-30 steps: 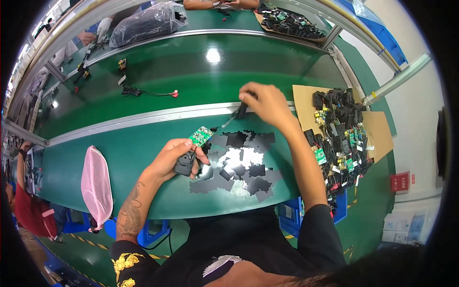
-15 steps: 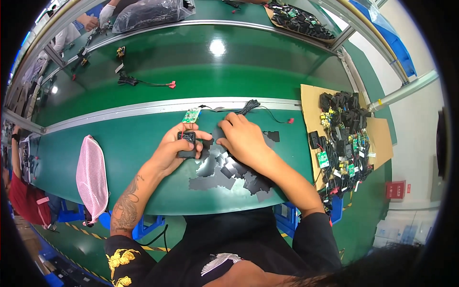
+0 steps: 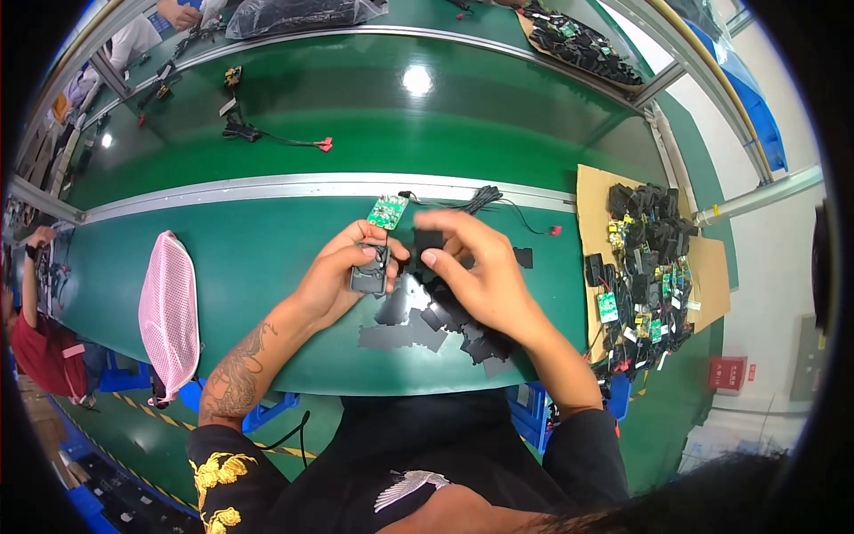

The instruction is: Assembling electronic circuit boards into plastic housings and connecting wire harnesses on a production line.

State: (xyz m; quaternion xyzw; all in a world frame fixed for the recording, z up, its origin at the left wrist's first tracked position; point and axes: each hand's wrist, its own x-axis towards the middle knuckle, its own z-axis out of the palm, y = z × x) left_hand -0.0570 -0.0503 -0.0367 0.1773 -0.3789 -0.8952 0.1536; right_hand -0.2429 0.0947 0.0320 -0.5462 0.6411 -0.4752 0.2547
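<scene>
My left hand (image 3: pixel 336 269) is closed around a small black plastic housing (image 3: pixel 369 278), its thumb on the upper part. Just beyond it, a green circuit board (image 3: pixel 388 212) stands above the fingers, joined by wires. In my right hand (image 3: pixel 487 276), a thin black insulating sheet (image 3: pixel 428 240) is pinched between thumb and blurred fingers, close to the housing. Beneath and around that hand lies a loose pile of shiny black cut sheets (image 3: pixel 391 335). Behind, a black cable (image 3: pixel 485 198) is coiled against the metal rail and ends in a red connector (image 3: pixel 555 230).
Cardboard (image 3: pixel 709 276) on the right carries a heap of black housings, boards and cables (image 3: pixel 645 267). A pink mesh pouch (image 3: pixel 169 311) lies on the left. Past the metal rail (image 3: pixel 294 187) is another cabled assembly (image 3: pixel 240 132). Other people work at far left.
My right hand has lifted a black sheet from the pile. The housing in my left hand is turned more upright. The whole view has shifted slightly.
</scene>
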